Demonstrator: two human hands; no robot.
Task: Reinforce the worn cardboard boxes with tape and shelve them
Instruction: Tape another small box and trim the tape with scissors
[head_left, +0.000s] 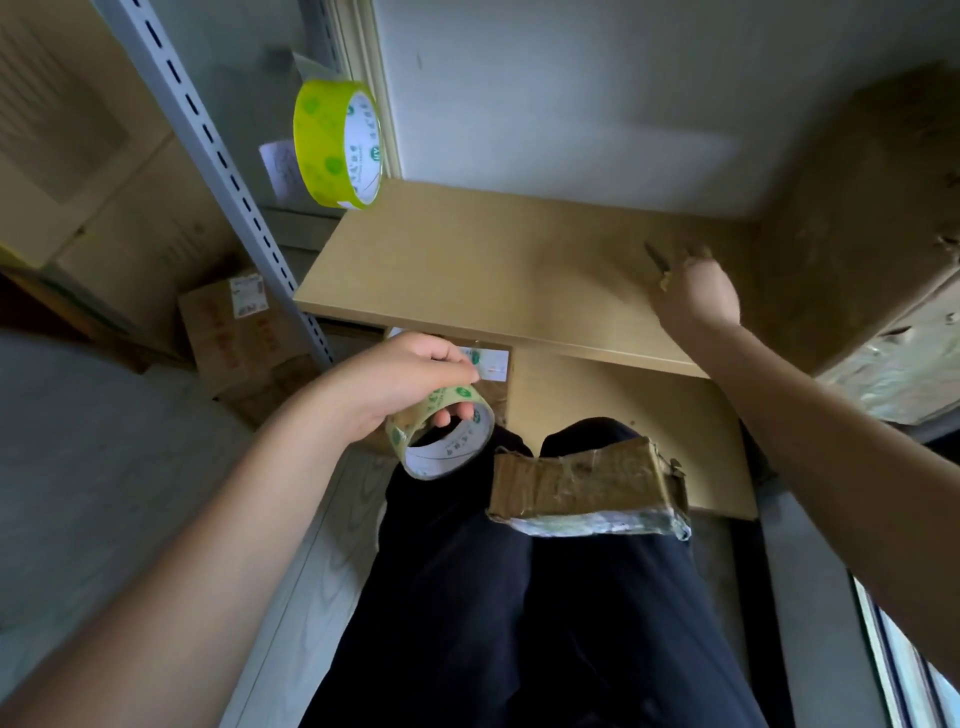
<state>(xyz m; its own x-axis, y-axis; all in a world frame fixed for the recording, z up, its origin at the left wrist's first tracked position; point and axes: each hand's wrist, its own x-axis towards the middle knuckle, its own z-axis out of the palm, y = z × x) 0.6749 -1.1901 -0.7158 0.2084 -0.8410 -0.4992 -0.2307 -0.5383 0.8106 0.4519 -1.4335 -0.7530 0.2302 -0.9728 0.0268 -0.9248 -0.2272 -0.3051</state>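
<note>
On upper shelf (467, 270): large worn box (857, 218) at right end, right hand (693, 296) against its near face, curled round small dark object, identity unclear. Below shelf edge: left hand (410, 379) gripping clear tape roll (441, 436), fingers through core. Small taped box (587, 488) resting on lap. Green tape roll (337, 143) hanging beside upright (218, 156).
</note>
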